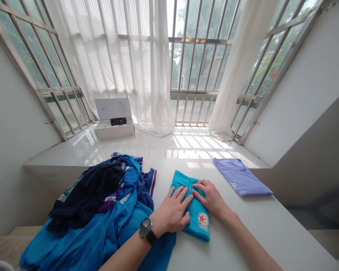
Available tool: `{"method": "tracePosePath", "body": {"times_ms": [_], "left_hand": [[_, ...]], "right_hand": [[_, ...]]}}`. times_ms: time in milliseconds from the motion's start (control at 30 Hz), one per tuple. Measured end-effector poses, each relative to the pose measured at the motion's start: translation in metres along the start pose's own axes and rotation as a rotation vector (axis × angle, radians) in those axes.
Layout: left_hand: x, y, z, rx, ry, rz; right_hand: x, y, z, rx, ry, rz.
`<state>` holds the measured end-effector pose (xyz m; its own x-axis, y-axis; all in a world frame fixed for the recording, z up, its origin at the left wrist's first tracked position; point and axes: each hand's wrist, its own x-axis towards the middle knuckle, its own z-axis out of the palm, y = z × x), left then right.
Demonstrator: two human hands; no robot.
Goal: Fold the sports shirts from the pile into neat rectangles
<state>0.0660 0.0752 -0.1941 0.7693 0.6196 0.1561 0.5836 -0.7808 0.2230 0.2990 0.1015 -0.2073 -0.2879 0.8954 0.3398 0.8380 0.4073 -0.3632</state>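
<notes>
A folded teal garment [196, 220] with a red star print near its lower corner lies flat on the white table [228, 241]. My left hand [173, 210], with a black watch on its wrist, rests on it palm down, fingers spread. On its upper right part lies my right hand [210, 197], fingers stretched out and touching the cloth. To the left is a loose heap of clothes, with a black garment [93, 192] on top of a bright blue one [81, 241]. A folded lavender garment [243, 177] sits at the right.
An open white box [114, 131] with a black device [118, 121] stands on the window sill [158, 145] at the back left. Sheer white curtains [124, 67] hang before barred windows. White walls flank both sides.
</notes>
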Motion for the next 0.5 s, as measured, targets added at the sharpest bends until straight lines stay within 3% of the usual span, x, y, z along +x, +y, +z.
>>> {"method": "tracePosePath", "body": {"times_ms": [267, 500], "left_hand": [[0.001, 0.0, 0.003, 0.02, -0.004, 0.016], [0.001, 0.003, -0.001, 0.012, -0.003, 0.024]], "right_hand": [[-0.001, -0.006, 0.006, 0.056, -0.02, -0.048], [-0.001, -0.005, 0.011, 0.026, -0.198, -0.111]]}}
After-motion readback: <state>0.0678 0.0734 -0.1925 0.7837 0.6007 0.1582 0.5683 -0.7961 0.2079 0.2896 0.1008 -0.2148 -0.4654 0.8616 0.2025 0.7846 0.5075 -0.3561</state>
